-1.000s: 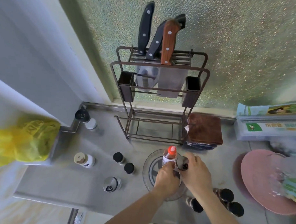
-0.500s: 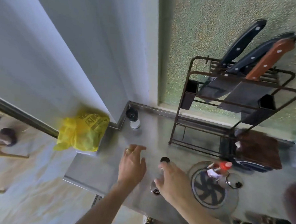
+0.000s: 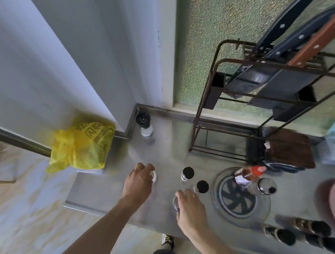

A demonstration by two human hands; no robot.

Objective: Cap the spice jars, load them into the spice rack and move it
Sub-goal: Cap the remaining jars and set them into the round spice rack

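**A:** What's changed on your end?

**B:** A second ago I had both hands at the red-capped bottle (image 3: 249, 173) over the round drain (image 3: 241, 196). Now they've come off it and crossed toward the left edge of the steel counter (image 3: 101, 189). My left hand (image 3: 138, 181) has come down over the white jar (image 3: 154, 177), fingers curled around its top; half a second back it was only spread open above that spot. I'd call that a grasp, though the fingers hide most of the jar.

**A:** And the right?

**B:** My right hand (image 3: 190, 209) is over the metal-lidded shaker (image 3: 175, 204) near the front edge, fingers bent down on it. I can't tell whether it grips the shaker or only rests on it.

**A:** Where does that leave the job?

**B:** Early, I think. The rack (image 3: 206, 101) stands at the back edge against the window, its bottom shelf bare. Two black-capped jars (image 3: 187, 173) stand between my hands and the drain, another black-topped one (image 3: 144, 123) sits in the back left corner, and more lie near the front right corner. None is loaded yet.

**A:** View shifted too?

**B:** Yes, it has swung left; the rack now sits at the right.
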